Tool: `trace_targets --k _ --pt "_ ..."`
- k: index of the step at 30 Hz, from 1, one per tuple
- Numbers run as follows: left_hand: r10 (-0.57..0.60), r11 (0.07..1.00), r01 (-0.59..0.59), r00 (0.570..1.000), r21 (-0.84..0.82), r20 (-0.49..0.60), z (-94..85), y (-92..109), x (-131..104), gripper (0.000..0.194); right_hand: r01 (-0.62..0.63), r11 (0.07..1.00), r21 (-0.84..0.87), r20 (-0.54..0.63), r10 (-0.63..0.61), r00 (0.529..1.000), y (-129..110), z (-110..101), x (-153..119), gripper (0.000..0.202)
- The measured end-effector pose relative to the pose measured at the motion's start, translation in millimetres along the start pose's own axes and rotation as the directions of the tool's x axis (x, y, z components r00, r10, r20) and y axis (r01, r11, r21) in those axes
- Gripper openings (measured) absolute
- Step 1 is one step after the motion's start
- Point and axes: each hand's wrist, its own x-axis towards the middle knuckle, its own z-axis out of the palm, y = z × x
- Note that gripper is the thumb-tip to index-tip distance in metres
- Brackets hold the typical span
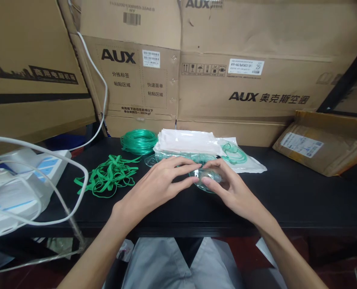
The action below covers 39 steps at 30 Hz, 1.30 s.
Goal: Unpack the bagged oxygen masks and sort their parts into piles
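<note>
A clear green-tinted plastic mask [207, 185] is between my two hands near the middle of the black table, with a small metallic strip on its left side. My right hand [231, 188] curls its thumb and fingers round the mask's right side. From the left, my left hand [169, 176] reaches to the metallic strip, thumb and fingertips closed on that edge. More clear masks [181, 155] lie just behind, under white packets [187, 141]. Part of the held mask is hidden by my fingers.
Green elastic straps [110, 175] lie in a tangle at left, with coiled green tubing [139, 140] behind. A bagged green tube [234, 154] lies at right. A white device [25, 188] with loose cables stands far left; a cardboard box [323, 140] sits far right.
</note>
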Motion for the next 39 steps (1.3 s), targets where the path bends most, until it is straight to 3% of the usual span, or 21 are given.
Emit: trace_targets --k 10,12,14,16,18,23,26,31,39 --pt "-0.156 0.975 0.128 0.975 -0.179 -0.155 2.5 3.2 4.3 0.026 0.079 0.996 0.029 -0.065 -0.077 0.995 5.8 7.9 9.5 0.025" --pt "-0.249 0.951 0.198 0.946 -0.239 -0.206 6.5 3.4 5.9 0.025 0.097 0.995 0.032 -0.093 -0.094 0.991 9.5 11.8 10.0 0.028" --pt "-0.382 0.903 0.303 0.890 -0.304 -0.247 11.6 3.2 7.1 0.029 0.115 0.993 0.008 -0.146 -0.113 0.983 13.1 14.3 10.5 0.031" --pt "-0.494 0.851 0.406 0.834 -0.334 -0.244 16.7 3.6 7.9 0.033 0.126 0.991 -0.034 -0.208 -0.130 0.969 16.2 15.7 10.7 0.034" --pt "-0.540 0.821 0.457 0.816 -0.342 -0.208 20.9 5.2 8.9 0.035 0.128 0.989 -0.075 -0.246 -0.143 0.959 18.3 16.3 10.6 0.038" --pt "-0.494 0.743 0.360 0.864 -0.564 -0.099 27.7 11.2 12.9 0.032 0.149 0.977 -0.152 -0.254 -0.184 0.950 17.4 17.5 10.3 0.039" --pt "-0.487 0.698 0.307 0.866 -0.647 -0.115 31.1 11.7 13.9 0.028 0.139 0.989 -0.049 -0.271 -0.147 0.951 13.7 18.7 10.9 0.038" --pt "-0.459 0.747 0.268 0.870 -0.608 -0.179 35.1 9.4 11.5 0.027 0.042 0.975 0.216 -0.215 0.005 0.977 8.8 21.1 12.9 0.020" --pt "-0.429 0.795 0.226 0.865 -0.563 -0.259 33.4 14.0 10.2 0.023 0.041 0.965 0.258 -0.208 0.014 0.978 5.2 24.9 12.1 0.024"
